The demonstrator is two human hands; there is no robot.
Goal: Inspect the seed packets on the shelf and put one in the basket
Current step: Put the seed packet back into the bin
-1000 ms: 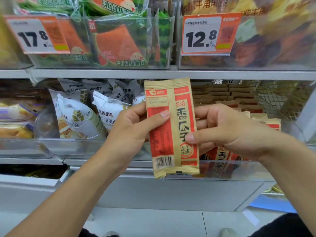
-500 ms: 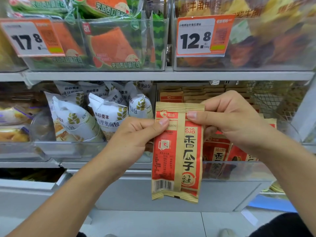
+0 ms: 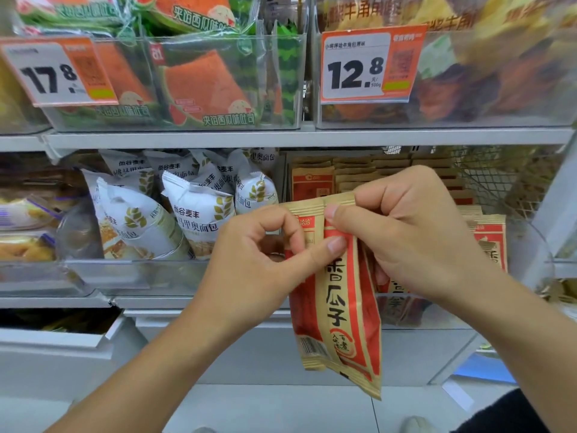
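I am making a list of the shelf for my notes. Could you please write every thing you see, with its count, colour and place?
Held seed packet: one, tan and red, hanging in front of the lower shelf.
Seed packets in bin: many, tan and red, lower shelf at right; count unclear.
Bread bags: several, white with wheat print, lower shelf at centre.
Watermelon toast packs: several, red and green, upper bin.
Price tag 17.8: one, orange and white, upper left.
Price tag 12.8: one, orange and white, upper right.
Left hand: grip pinches the packet's left edge.
Right hand: grip pinches the packet's top.
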